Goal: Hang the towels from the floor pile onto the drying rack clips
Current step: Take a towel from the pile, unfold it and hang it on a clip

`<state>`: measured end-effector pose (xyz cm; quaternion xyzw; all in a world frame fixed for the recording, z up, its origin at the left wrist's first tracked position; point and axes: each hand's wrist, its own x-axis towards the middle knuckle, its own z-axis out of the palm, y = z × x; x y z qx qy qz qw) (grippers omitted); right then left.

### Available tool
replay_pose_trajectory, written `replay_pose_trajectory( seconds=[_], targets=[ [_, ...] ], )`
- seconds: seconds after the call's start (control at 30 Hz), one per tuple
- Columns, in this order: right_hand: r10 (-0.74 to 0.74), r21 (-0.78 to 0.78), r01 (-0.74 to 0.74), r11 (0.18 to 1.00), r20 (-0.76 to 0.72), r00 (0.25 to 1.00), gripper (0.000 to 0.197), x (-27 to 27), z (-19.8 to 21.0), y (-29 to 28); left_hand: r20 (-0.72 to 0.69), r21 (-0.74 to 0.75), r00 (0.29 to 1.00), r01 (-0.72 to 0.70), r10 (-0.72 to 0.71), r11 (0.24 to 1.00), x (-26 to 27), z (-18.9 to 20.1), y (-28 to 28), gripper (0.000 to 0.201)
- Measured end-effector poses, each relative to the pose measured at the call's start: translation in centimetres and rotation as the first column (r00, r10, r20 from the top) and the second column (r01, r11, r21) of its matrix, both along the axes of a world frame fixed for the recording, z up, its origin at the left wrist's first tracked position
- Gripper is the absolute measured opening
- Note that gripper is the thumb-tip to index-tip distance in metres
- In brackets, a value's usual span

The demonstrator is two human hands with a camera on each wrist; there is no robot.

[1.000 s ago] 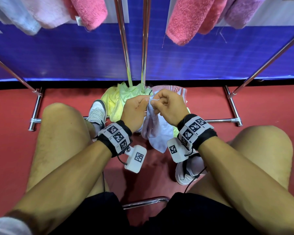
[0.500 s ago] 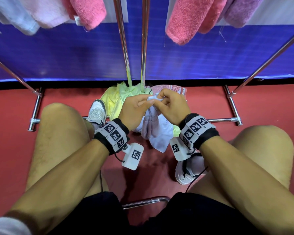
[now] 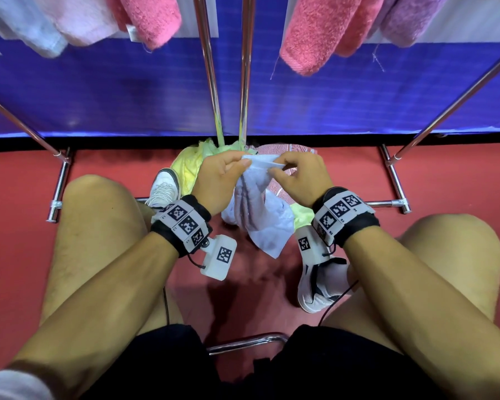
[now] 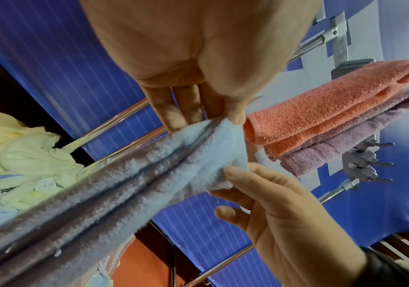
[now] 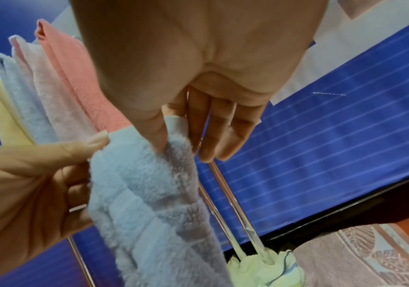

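The light blue towel (image 3: 257, 217) is in the air between my knees, above the floor pile (image 3: 191, 166). On the left, towels already hang on the drying rack (image 3: 205, 67). My left hand (image 3: 218, 180) pinches one end of its top edge, my right hand (image 3: 298, 176) the other, fingers (image 4: 237, 116) clamped. I judge several are done; the yellow-green ones and this one remain. I see no containers.
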<state>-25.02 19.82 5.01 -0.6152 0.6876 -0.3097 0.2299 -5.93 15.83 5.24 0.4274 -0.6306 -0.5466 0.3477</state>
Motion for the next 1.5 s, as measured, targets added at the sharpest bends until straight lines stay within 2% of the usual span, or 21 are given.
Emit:
replay_pose_trajectory(
  seconds=[0.1, 0.2, 0.3, 0.4, 0.57, 0.7, 0.83, 1.2, 1.3, 1.4, 1.43, 1.5],
  targets=[
    [-0.055, -0.070, 0.070, 0.995, 0.185, 0.981, 0.017, 0.3, 0.6, -0.3, -0.009, -0.027, 0.999, -0.036, 0.036, 0.999, 0.3, 0.3, -0.5, 0.014],
    [-0.057, -0.068, 0.090, 0.994, 0.382, 0.922, 0.033, 0.6, 1.7, -0.5, -0.009, -0.047, 0.998, -0.068, 0.068, 0.997, 0.8, 0.8, -0.6, 0.014],
    [-0.055, -0.020, 0.070, 0.997, 0.432, 0.900, 0.033, 0.9, 2.9, -0.7, -0.023, -0.056, 0.997, -0.078, 0.077, 0.995, 0.8, 1.7, -0.5, 0.019],
    [-0.015, -0.059, 0.045, 0.997, 0.434, 0.901, 0.023, 0.8, 4.9, -0.6, -0.054, -0.101, 0.996, -0.081, 0.075, 0.992, 0.5, 3.6, -0.7, 0.016],
    [0.048, -0.182, 0.023, 0.983, 0.379, 0.924, 0.023, 0.3, 9.5, -0.9, -0.074, -0.244, 0.996, -0.073, 0.057, 0.967, -0.5, 8.6, -1.7, 0.016],
    [0.050, -0.285, 0.059, 0.957, 0.362, 0.931, 0.026, 0.4, 13.9, -1.5, -0.159, -0.268, 0.986, -0.083, 0.041, 0.960, -1.0, 13.2, -2.5, 0.016],
    [0.092, -0.385, 0.049, 0.922, 0.340, 0.936, 0.027, 0.2, 19.3, -1.9, -0.182, -0.349, 0.983, -0.087, 0.023, 0.933, -1.3, 18.6, -2.8, 0.018],
    [0.129, -0.627, 0.072, 0.775, 0.269, 0.954, 0.012, 0.9, 35.7, -2.2, -0.261, -0.517, 0.965, -0.144, 0.004, 0.844, -1.0, 34.9, -3.7, 0.013],
    [0.141, -0.680, 0.101, 0.726, 0.291, 0.946, 0.010, 1.2, 39.9, -2.3, -0.308, -0.562, 0.951, -0.152, -0.034, 0.813, -1.0, 39.3, -3.7, 0.012],
    [0.162, -0.711, 0.173, 0.682, 0.377, 0.912, 0.014, 1.9, 42.3, -2.6, -0.352, -0.574, 0.935, -0.177, -0.047, 0.799, -0.9, 42.0, -4.1, 0.016],
    [0.172, -0.701, 0.184, 0.689, 0.404, 0.898, 0.013, 2.3, 42.4, -2.7, -0.349, -0.583, 0.936, -0.179, -0.046, 0.792, -0.9, 42.4, -4.3, 0.016],
    [0.230, -0.646, 0.123, 0.753, 0.434, 0.871, 0.014, 3.2, 42.2, -3.0, -0.336, -0.599, 0.940, -0.158, -0.067, 0.785, -0.6, 42.9, -4.7, 0.016]
  ],
)
